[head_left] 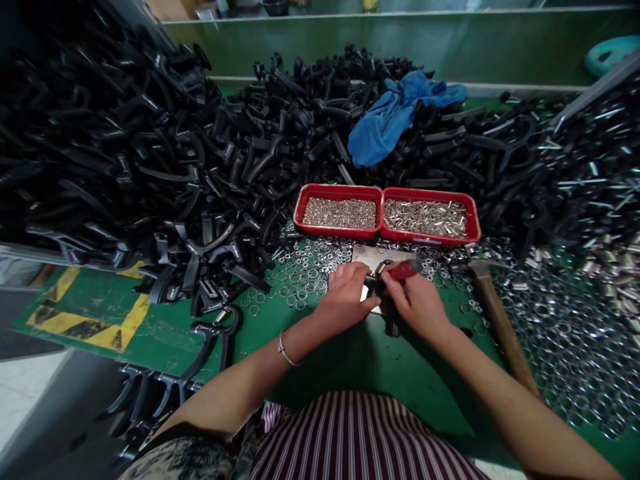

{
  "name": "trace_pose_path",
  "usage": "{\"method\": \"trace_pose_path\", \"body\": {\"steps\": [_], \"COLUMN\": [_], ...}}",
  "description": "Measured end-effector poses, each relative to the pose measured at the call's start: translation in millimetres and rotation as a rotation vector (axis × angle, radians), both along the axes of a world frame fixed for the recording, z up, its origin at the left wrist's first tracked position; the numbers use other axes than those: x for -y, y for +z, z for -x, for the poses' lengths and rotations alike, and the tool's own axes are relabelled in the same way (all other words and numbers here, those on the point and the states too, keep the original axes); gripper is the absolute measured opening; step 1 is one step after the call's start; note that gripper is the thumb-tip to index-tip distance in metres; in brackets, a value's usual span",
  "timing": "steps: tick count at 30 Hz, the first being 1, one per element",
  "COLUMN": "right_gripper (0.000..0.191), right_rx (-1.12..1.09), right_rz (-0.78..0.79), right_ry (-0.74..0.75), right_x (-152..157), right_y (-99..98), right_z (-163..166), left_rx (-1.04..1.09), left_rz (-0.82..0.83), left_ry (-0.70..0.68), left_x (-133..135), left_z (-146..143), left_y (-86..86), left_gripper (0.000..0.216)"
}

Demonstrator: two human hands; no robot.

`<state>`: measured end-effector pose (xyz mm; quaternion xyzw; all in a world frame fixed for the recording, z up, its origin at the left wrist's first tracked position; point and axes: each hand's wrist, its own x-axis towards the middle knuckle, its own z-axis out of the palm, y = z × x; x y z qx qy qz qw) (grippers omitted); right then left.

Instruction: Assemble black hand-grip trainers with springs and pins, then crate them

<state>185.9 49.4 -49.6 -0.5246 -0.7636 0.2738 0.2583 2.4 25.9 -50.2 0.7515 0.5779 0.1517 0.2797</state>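
Both my hands meet at the middle of the green table (380,373), over a small metal plate (367,255). My left hand (344,293) is closed, pinching a black plastic part (387,319) at its top end. My right hand (417,300) is closed round a red-handled tool (405,269) pressed against the same part. The part's lower end sticks out below my fingers. A thin bracelet sits on my left wrist.
Two red trays (337,192) (473,217) with small metal pieces stand just beyond my hands. Loose metal rings (300,270) cover the table around them. A huge heap of black plastic handles (150,153) fills left and back, with a blue cloth (385,120) on it. A wooden-handled hammer (500,320) lies right.
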Motion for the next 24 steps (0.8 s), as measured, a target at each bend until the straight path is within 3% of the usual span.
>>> {"method": "trace_pose_path", "body": {"steps": [4,7,12,15,18,22,24], "right_gripper": [0.031,0.035,0.038,0.03,0.029,0.039,0.043], "right_rx": [-0.024,-0.255,-0.64,-0.846,-0.61,-0.02,0.256], "right_rz": [-0.002,0.047,0.375,0.322,0.291,0.494,0.425], "right_ry": [-0.022,-0.06,0.131,-0.056,-0.281,-0.223,-0.177], "right_x": [-13.8,-7.2,20.1,16.0,6.1,9.2,15.0], "right_y": [-0.5,5.6,32.3,36.4,23.2,0.4,-2.6], "right_z": [7.4,18.2,27.7,3.4,-41.3,-92.1,-104.3], "left_rx": [-0.043,-0.075,-0.071,-0.046,0.01,0.013,-0.009], "left_rz": [-0.001,-0.003,-0.023,0.0,0.006,0.005,0.003], "left_ry": [0.028,0.042,0.024,0.004,-0.029,0.026,0.057], "left_x": [1.3,2.0,2.3,1.2,-3.4,-15.1,-21.6], "left_z": [-5.3,-9.4,-9.0,-3.2,2.4,0.6,-3.4], "left_y": [1.5,1.7,1.0,1.6,2.1,1.6,1.1], "left_gripper": [0.049,0.044,0.035,0.045,0.053,0.043,0.035]}}
